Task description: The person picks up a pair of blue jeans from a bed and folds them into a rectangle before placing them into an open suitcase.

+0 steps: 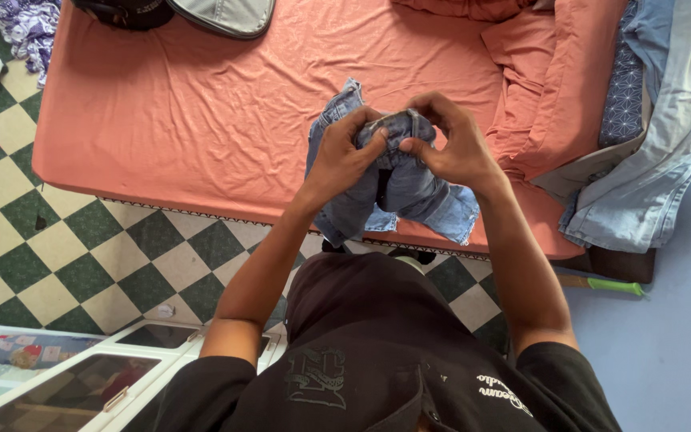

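A small pair of faded blue denim shorts [409,196] hangs in the air above the near edge of a bed covered with a salmon-pink sheet [201,112]. My left hand [344,156] grips the left side of the waistband. My right hand [449,144] pinches the waistband from the right, its fingers curled over the top. The two hands almost touch. The legs of the shorts dangle down toward me.
A heap of light blue and patterned clothes [649,136] lies on the bed's right side. A grey bag [225,14] sits at the far edge. The floor [57,256] has green and cream checks. A white cabinet with glass panels [81,384] stands at lower left.
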